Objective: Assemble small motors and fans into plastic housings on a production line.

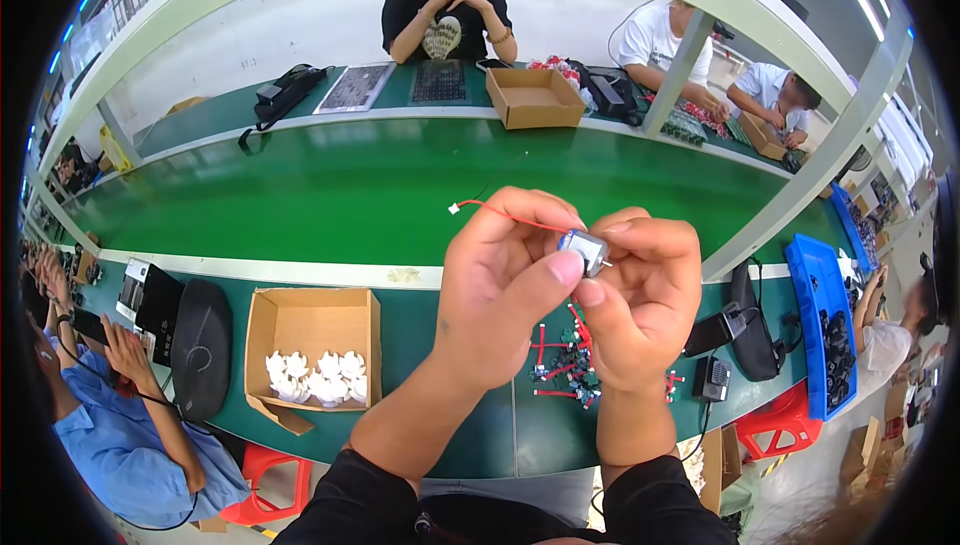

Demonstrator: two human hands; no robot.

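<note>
A small silver electric motor (586,249) with a thin shaft is held up in front of me, above the near bench. My left hand (500,290) is closed on it, thumb pressed against its metal case. Its red lead (510,215) runs left over my left fingers to a little white plug (454,209). My right hand (645,295) is curled at the shaft end, with fingertips at the motor's edge. Below my hands, partly hidden by them, lies a pile of small parts with red wires (570,365).
An open cardboard box (312,305) of white plastic parts stands left. To the right are a black power adapter (712,377), a black case (755,330) and a blue tray (825,325) of black parts. A green belt (320,195) runs beyond, under a metal frame post (800,185). People sit around.
</note>
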